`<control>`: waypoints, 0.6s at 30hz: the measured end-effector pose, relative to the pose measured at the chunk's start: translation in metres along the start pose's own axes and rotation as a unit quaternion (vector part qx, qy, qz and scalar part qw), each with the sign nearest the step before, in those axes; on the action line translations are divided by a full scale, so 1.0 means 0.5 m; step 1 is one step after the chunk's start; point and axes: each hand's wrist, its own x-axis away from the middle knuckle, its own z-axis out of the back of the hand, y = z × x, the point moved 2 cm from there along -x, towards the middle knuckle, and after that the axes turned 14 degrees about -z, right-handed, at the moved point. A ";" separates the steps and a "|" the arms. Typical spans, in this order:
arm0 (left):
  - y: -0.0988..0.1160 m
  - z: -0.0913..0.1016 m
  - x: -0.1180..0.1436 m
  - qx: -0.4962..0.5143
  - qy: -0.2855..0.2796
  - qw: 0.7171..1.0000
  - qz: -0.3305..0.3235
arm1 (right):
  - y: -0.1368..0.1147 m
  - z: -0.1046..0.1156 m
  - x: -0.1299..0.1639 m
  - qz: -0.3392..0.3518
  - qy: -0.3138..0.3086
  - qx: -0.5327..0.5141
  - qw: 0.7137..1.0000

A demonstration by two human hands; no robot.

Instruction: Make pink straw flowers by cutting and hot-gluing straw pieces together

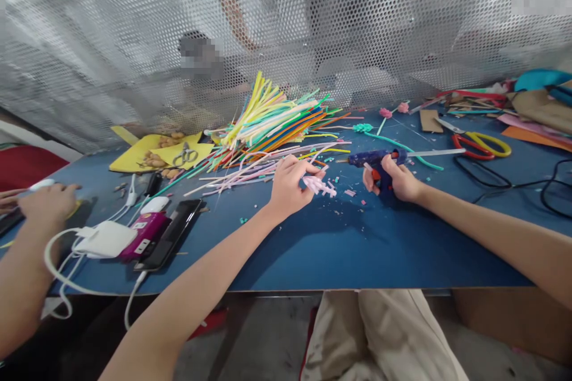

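My left hand [291, 186] pinches a small pale pink flower-like piece [319, 186] made of short foam or fuzzy strips, held just above the table. In my right hand [395, 180] is a dark blue glue gun [364, 158], its nozzle pointing left toward the pink piece but apart from it. A whitish glue stick [435, 153] sticks out of the gun's back end. Pink strips [241, 175] lie behind my left hand, and little pink and teal scraps are scattered between both hands.
A big bundle of coloured strips [277, 122] lies at the back. Red-and-yellow scissors [480, 144] and a black cable [496, 181] are at right. Toward the left lie a phone [172, 235], a purple power strip [145, 235] and another person's hand [49, 205]. A perforated metal screen [277, 18] borders the table.
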 end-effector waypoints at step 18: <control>0.012 -0.005 -0.003 0.020 0.002 1.000 -0.018 | -0.019 -0.012 0.004 -0.005 -0.001 0.053 0.999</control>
